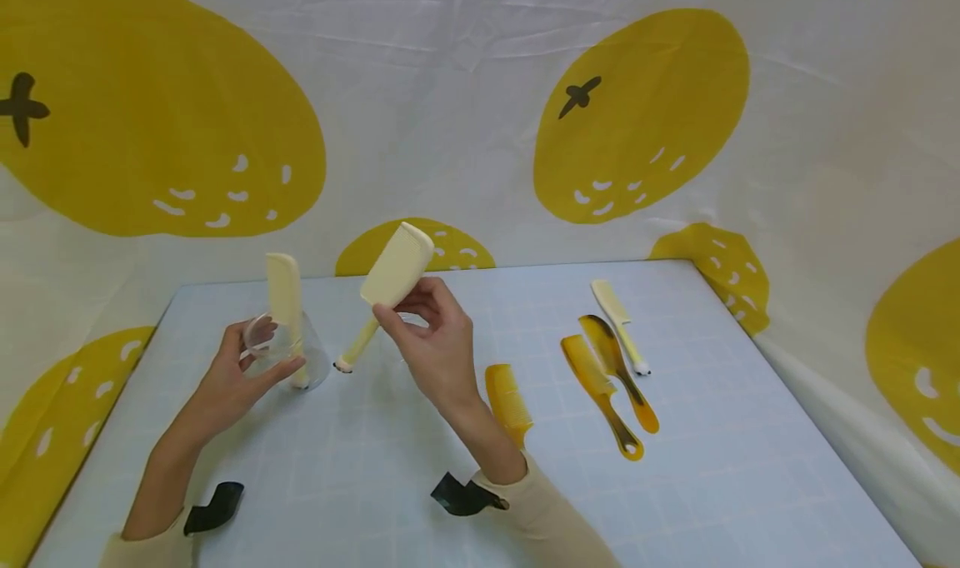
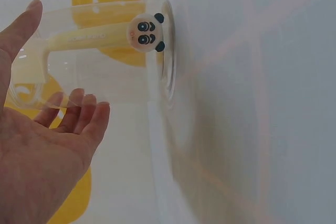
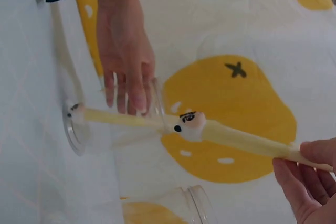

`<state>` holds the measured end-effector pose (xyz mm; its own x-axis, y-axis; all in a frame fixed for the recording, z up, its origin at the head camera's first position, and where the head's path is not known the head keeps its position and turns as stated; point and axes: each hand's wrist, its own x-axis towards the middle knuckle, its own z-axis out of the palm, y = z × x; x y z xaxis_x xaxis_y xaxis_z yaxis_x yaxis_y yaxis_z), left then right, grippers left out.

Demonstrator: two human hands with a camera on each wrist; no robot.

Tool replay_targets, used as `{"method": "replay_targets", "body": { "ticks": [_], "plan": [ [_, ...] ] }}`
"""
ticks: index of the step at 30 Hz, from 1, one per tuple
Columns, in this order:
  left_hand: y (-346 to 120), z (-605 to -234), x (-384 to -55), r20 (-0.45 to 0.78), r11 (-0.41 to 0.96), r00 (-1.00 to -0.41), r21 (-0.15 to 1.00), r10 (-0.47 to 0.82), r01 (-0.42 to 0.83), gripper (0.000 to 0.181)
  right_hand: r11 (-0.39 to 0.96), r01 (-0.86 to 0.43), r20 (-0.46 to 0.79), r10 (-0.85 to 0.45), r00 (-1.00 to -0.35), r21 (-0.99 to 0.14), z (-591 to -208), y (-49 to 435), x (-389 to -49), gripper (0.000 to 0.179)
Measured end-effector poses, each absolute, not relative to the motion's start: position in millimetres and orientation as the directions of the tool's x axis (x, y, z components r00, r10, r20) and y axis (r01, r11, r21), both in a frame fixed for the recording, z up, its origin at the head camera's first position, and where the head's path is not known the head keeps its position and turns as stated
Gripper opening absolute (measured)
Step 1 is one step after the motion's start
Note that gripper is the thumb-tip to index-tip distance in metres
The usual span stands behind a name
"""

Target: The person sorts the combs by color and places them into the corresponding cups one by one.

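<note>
In the head view, the left hand [image 1: 236,376] is on the clear cup [image 1: 318,358], its thumb at one side and its fingers at the other, and the standing comb [image 1: 283,293] is inside this cup. The right hand [image 1: 438,343] is to the right of it and holds the held comb [image 1: 397,264], thumb and fingers closed together at the lower part of the toothed head. The long axis of the held comb is inclined: the head goes up and to the right, and the handle goes down and to the left, so its panda end [image 1: 342,366] lies just beside the cup, apart from it. In the left wrist view, the cup stands upright, and the standing comb has its handle downward, near the base; the left thumb and fingers are curved about the upper wall. In the right wrist view, the handle of the held comb is directed from the right fingers toward the cup, with the panda end near the rim; the depth I cannot tell there. The second cup [image 3: 197,208] is also near, partly cut off.
</note>
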<state>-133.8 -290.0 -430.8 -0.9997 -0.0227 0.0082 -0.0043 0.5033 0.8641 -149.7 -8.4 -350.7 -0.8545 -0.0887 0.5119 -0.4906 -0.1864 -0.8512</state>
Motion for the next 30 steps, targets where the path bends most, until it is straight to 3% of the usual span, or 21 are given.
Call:
{"method": "replay_targets", "body": {
  "ticks": [30],
  "plan": [
    [-286.8, -427.1, -132.3, 0.030, 0.486, -0.999, 0.874, -0.021, 0.016, 0.087, -0.295, -0.508, 0.513, 0.065, -0.856, -0.810, -356.1, -71.0, -161.1, 0.033]
  ]
}}
